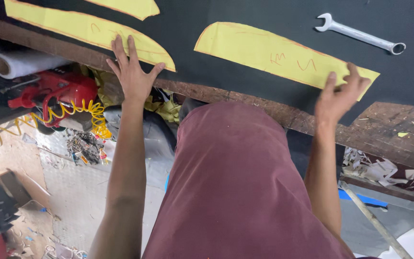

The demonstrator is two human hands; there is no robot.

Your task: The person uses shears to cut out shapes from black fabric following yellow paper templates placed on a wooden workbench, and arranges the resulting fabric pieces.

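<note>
Head view: the left hand [131,72] lies flat, fingers [120,48] spread wide and gripping nothing, pressing a yellow paper pattern [80,29] at ten o'clock so it stays put on the black sheet [245,9] covering the desk [398,139]. The right hand [339,96], blurred, rests loosely curled on the end of a second yellow pattern [264,50] at two o'clock. A wrench [358,33] lies beyond, well apart.

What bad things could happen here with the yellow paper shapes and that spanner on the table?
The right hand presses only the tip of one yellow paper pattern, which sits near the table edge, so it might slide or crease. The left hand pins another yellow pattern at one end only. The loose wrench could snag the black sheet.
</note>
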